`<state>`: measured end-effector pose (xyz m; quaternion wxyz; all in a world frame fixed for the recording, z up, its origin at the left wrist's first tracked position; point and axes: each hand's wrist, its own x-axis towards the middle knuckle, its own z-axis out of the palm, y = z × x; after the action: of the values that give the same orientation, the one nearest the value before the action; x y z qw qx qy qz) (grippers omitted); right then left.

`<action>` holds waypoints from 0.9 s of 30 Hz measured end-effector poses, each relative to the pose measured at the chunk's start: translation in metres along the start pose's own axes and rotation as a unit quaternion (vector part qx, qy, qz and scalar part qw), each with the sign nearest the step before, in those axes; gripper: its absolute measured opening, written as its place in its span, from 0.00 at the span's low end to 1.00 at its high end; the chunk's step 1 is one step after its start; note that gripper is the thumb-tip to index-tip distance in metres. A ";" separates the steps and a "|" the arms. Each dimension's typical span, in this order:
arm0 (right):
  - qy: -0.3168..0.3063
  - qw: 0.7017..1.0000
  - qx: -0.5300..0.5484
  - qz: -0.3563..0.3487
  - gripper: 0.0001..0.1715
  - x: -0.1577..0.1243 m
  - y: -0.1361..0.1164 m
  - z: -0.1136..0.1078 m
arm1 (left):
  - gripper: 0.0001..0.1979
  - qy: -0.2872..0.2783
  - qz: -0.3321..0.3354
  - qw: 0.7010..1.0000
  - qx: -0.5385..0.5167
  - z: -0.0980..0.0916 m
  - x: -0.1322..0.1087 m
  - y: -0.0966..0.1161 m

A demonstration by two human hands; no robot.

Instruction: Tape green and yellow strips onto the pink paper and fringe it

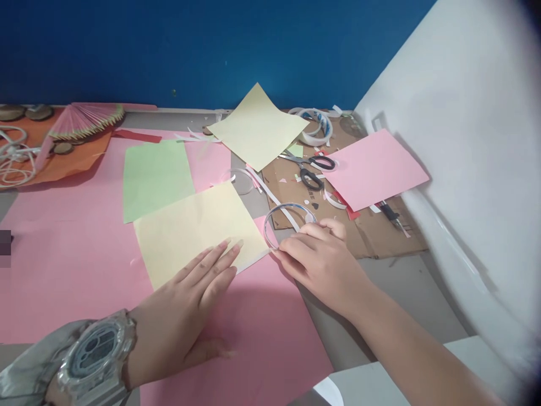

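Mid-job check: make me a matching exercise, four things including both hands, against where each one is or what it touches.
Things
1. Left hand
2. Black-handled metal scissors
3. Right hand
4. Light green paper sheet

Places
A. Over the flat brown cardboard
B. At a thin round tape roll
C. Lying on large pink paper
D. Fingers on the near pale yellow paper sheet

Pairs: 1-D, 2-A, 3-B, 4-C
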<state>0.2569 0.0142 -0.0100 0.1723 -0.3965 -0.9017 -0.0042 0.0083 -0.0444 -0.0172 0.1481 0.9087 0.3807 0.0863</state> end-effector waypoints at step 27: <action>0.009 1.000 -0.029 0.001 0.12 0.002 -0.007 0.001 | 0.35 0.001 0.015 0.999 0.047 0.002 0.001 0.000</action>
<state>0.2507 0.0110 -0.0096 0.1688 -0.4023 -0.8992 -0.0338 0.0099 -0.0442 -0.0188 0.1038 0.9200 0.3709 0.0717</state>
